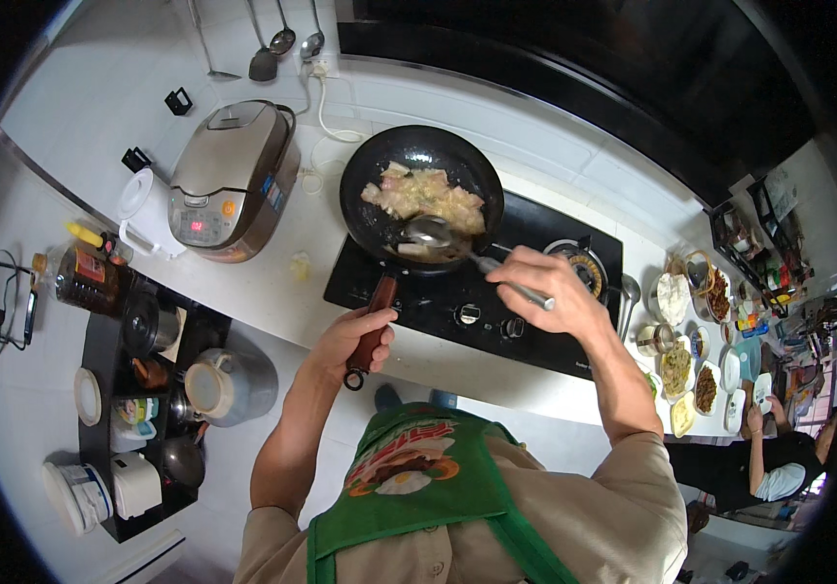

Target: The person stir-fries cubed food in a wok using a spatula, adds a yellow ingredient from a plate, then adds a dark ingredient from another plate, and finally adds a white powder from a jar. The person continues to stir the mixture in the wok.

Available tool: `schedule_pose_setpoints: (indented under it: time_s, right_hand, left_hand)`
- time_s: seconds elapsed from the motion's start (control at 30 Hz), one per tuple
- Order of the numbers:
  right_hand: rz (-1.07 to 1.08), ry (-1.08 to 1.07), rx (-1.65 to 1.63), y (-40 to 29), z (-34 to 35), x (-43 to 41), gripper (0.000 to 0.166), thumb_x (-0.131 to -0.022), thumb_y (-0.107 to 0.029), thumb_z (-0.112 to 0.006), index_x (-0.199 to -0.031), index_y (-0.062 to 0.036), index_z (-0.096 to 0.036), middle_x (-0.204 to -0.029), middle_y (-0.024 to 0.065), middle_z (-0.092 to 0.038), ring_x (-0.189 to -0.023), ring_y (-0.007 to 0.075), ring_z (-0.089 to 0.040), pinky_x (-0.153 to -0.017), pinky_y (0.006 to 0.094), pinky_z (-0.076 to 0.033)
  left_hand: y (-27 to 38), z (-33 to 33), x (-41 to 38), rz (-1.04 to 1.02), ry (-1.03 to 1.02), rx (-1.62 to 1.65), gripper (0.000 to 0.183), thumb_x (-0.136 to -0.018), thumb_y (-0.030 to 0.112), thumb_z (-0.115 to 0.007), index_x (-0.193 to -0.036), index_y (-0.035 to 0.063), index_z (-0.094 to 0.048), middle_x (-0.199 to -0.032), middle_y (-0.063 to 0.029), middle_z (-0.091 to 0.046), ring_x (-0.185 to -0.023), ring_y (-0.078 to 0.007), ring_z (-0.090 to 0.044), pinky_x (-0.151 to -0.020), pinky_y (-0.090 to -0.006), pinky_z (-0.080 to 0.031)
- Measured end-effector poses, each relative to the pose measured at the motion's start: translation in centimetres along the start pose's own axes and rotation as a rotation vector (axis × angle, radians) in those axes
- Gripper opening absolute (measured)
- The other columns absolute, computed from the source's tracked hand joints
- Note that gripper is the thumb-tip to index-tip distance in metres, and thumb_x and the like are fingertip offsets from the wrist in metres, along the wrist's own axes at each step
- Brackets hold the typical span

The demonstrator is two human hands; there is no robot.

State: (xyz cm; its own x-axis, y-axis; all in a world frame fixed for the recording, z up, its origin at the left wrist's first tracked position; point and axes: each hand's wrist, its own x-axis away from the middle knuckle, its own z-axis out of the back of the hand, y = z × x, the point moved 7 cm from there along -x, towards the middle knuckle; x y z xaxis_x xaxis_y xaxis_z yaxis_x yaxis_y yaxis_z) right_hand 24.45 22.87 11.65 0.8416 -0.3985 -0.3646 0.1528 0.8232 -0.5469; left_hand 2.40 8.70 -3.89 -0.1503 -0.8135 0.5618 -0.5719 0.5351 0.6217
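A dark wok (422, 142) stands over the left side of the black gas stove (426, 306). My left hand (353, 339) grips its reddish-brown handle (383, 292). Pale slices of what looks like fatty pork (426, 193) lie spread in the wok, with oil around them. In my right hand (546, 288) is a metal ladle; its bowl (429, 231) rests low in the wok among the slices nearest me. Part of the ladle's shaft is covered by my fingers.
A rice cooker (232, 175) and white pitcher (147, 208) stand left on the counter. The right burner (579, 266) bears no pan. Plates of food, including a white dish of minced food (707, 387), crowd the right counter, where another person (754, 467) stands. Ladles (264, 64) hang behind.
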Motion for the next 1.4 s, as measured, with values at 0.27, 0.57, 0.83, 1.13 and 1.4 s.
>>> schedule_pose_setpoints:
  time_s: [0.27,0.57,0.83,1.13,1.4]
  right_hand:
    - [0.0,0.295,0.229,5.8,-2.9,-2.9,0.019,-0.088,-0.005,-0.074,-0.107,-0.0031,-0.075,-0.09,0.0138,-0.066,-0.071,0.033,-0.07,-0.064,0.0406,-0.061]
    - [0.105,-0.023,0.033,-3.7,-0.5,-0.5,0.015,-0.086,-0.002,-0.071,-0.101,-0.0016,-0.072,-0.085,0.0119,-0.06,-0.063,0.031,-0.064,-0.055,0.0421,-0.055]
    - [0.081,0.117,0.344,3.9,-1.8,-2.9,0.019,-0.085,0.0,-0.072,-0.103,-0.0011,-0.071,-0.088,0.0129,-0.061,-0.07,0.0335,-0.066,-0.062,0.042,-0.056]
    - [-0.001,0.129,0.108,-3.2,0.6,1.6,0.017,-0.087,-0.002,-0.071,-0.103,-0.0008,-0.074,-0.086,0.0113,-0.065,-0.063,0.027,-0.068,-0.054,0.0368,-0.057]
    - [-0.108,0.266,0.147,5.0,-1.0,-0.4,0.019,-0.089,-0.003,-0.072,-0.107,0.0001,-0.073,-0.091,0.0162,-0.067,-0.077,0.0332,-0.068,-0.069,0.0396,-0.056]
  left_hand:
    - [-0.2,-0.1,-0.1,0.018,-0.002,0.0,0.028,-0.101,0.032,-0.067,-0.118,0.0104,-0.061,-0.08,-0.0012,-0.062,-0.058,-0.0125,-0.056,-0.045,-0.0294,-0.043]
    - [0.0,-0.1,0.2,0.019,0.005,0.029,0.028,-0.102,0.03,-0.066,-0.119,0.0099,-0.061,-0.08,-0.0012,-0.062,-0.059,-0.0126,-0.057,-0.045,-0.0296,-0.043]
    - [0.2,-0.4,0.3,0.006,0.015,0.01,0.027,-0.099,0.028,-0.07,-0.118,0.0092,-0.062,-0.08,-0.0008,-0.062,-0.058,-0.0124,-0.058,-0.045,-0.0293,-0.042]
    - [0.2,-0.4,0.3,0.004,-0.003,0.056,0.027,-0.099,0.027,-0.07,-0.118,0.0087,-0.062,-0.08,-0.001,-0.062,-0.056,-0.0123,-0.057,-0.045,-0.0292,-0.042]
    - [-0.1,-0.3,0.0,-0.008,-0.013,0.019,0.027,-0.1,0.028,-0.068,-0.119,0.0088,-0.062,-0.08,-0.001,-0.062,-0.056,-0.0125,-0.057,-0.045,-0.0295,-0.043]
